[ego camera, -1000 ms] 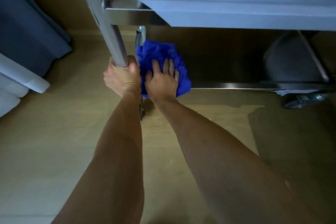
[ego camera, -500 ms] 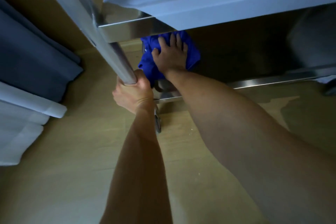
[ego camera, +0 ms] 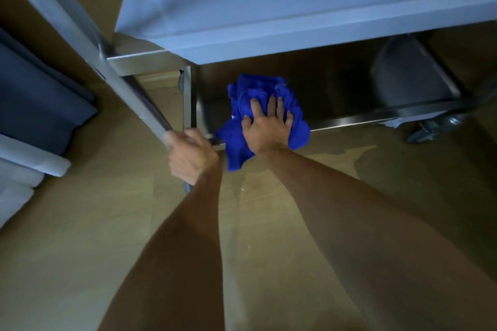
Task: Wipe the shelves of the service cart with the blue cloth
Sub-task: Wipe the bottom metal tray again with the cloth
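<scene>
Mid-wipe, judging by position: right hand (ego camera: 266,126) presses flat, fingers spread, on crumpled blue cloth (ego camera: 265,118) at bottom steel cart shelf's (ego camera: 349,105) front-left corner (rest likely unwiped), left hand (ego camera: 192,156) clenches slanted metal post (ego camera: 129,83).

Crumpled blue cloth (ego camera: 243,142) apparently drapes over bottom cart shelf (ego camera: 349,123) edge.
</scene>
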### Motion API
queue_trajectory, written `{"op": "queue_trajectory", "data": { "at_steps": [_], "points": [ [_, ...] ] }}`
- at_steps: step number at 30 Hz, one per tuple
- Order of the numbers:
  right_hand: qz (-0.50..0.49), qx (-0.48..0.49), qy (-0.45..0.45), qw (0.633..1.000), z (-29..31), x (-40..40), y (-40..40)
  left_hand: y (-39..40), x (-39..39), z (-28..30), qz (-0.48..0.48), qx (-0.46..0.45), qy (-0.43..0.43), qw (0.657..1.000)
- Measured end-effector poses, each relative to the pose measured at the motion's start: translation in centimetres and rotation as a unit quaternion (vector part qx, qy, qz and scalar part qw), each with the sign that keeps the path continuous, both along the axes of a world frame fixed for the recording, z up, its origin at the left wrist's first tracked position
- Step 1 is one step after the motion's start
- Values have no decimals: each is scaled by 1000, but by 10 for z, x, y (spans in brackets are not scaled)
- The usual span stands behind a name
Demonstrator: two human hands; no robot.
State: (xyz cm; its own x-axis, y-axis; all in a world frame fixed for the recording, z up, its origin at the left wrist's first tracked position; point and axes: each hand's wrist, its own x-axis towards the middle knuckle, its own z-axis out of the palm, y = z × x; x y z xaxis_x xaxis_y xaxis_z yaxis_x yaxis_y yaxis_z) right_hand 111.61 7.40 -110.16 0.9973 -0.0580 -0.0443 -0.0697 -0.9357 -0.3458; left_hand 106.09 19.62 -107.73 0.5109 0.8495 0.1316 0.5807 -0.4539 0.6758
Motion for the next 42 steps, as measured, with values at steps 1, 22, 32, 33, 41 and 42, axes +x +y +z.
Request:
{"op": "queue_trajectory", "data": {
  "at_steps": [1,22,32,33,41,42],
  "points": [
    [15,1,9,1000,2,4,-1,-4,3,-2,-7,-6,8,1000],
    [-2,-18,-16,1000,-2,85,-5,-6,90,-43,-141,124,199,962],
    [-6,-81,-11,997,8,11,-96,-100,104,-11,-274,62,187,941],
    [-9,-72,-9,997,6,15,-97,-108,103,-16,-277,56,177,943],
    [-61,-19,1,998,-5,122,-109,-111,121,-49,-240,104,160,952],
    [-73,-21,-5,997,-6,131,-112,-114,119,-47,-238,108,162,952]
  ]
}}
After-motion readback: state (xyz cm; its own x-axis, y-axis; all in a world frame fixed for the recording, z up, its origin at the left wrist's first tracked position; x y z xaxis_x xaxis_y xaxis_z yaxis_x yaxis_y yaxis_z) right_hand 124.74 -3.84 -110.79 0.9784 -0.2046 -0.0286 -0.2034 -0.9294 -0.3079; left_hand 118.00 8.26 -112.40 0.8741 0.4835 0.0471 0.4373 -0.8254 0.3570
